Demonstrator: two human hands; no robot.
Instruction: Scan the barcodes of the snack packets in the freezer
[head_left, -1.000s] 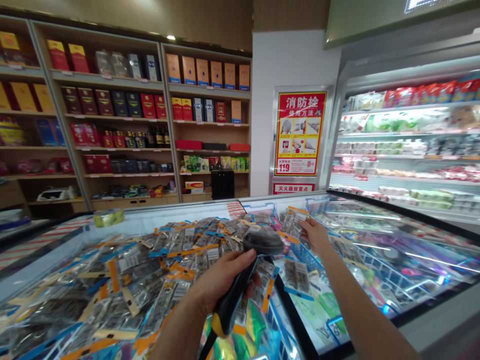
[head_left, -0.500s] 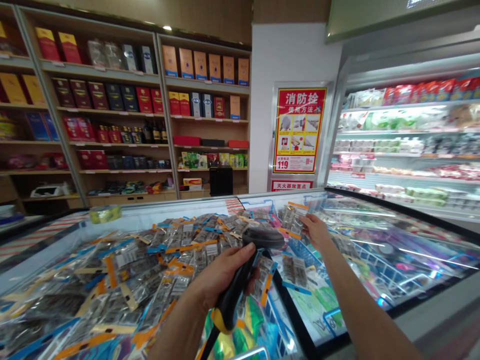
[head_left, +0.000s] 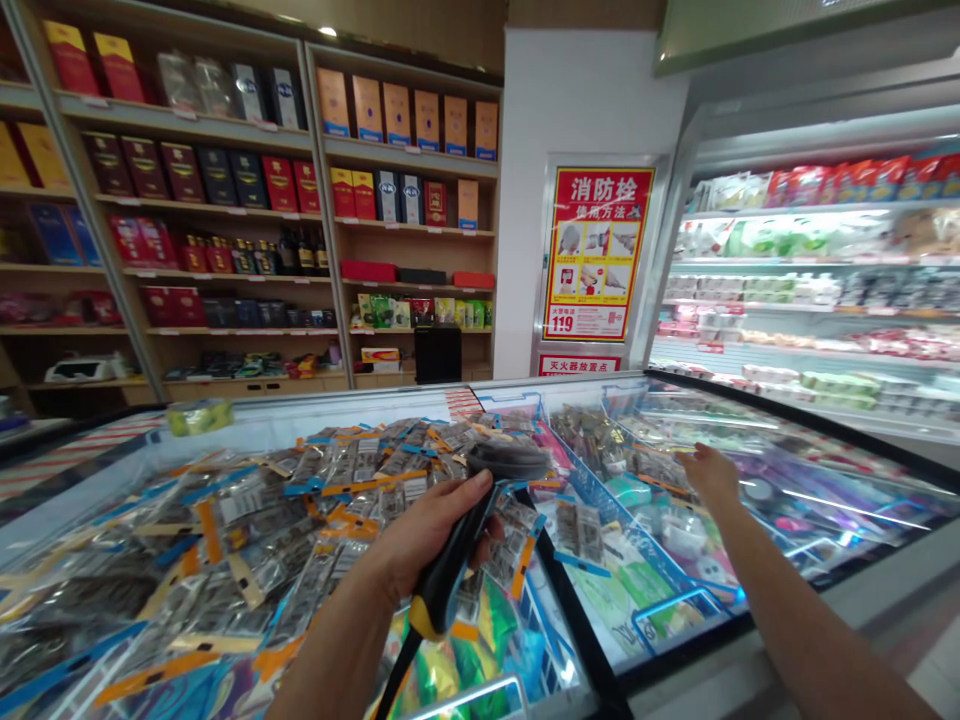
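Note:
My left hand [head_left: 442, 530] is wrapped around the handle of a black and yellow barcode scanner [head_left: 450, 560], thumb on top. Its dark head [head_left: 510, 458] faces away over the heap, and a cable hangs from the handle. Out to the right, my right hand [head_left: 709, 478] has its fingers closed at the edge of a clear packet with an orange strip [head_left: 660, 472]; blur softens this grip. Many similar packets [head_left: 255, 510] with dark contents and orange or blue strips fill the left side of the freezer. Another packet with a blue strip [head_left: 579, 535] lies right of the scanner.
A black frame bar [head_left: 574, 610] divides the chest freezer. Blue wire baskets [head_left: 600, 495] hold bagged goods on the right, beneath sliding glass [head_left: 840, 490]. A tape roll [head_left: 199, 417] sits on the far left rim. Shelves and a lit refrigerated display [head_left: 810, 260] stand behind.
My right hand has moved right and slightly down, away from the middle of the freezer, with the packet. The left hand still holds the scanner, and the view has shifted slightly.

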